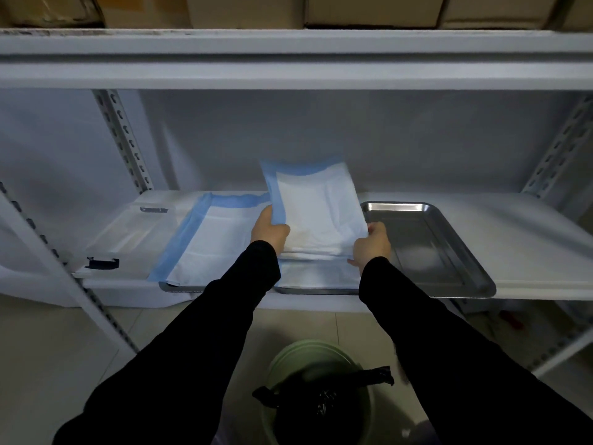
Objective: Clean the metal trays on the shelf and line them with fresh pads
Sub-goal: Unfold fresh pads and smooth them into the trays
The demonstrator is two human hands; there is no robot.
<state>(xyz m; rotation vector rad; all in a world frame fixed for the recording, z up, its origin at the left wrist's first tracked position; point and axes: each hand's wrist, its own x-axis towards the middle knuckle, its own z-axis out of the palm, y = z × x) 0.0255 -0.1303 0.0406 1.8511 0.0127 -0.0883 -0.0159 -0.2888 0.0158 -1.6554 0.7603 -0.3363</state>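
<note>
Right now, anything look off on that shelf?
Two things. The pad held by the left hand and right hand has a yellowish stain at its lower left. The bare tray on the right shows a whitish patch inside.

Pad [321, 213] over middle tray [316, 291], lined tray [179, 287] left, bare tray [428, 242] right

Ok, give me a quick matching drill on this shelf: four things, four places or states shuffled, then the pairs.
Things:
1. folded pad
2. right metal tray
3. left metal tray
4. green bin

Places or states:
A. bare metal, unlined
B. on the floor, black bag inside
C. held between the left hand and right hand
D. covered by a spread blue-edged pad

Pairs: 1-C, 2-A, 3-D, 4-B
</note>
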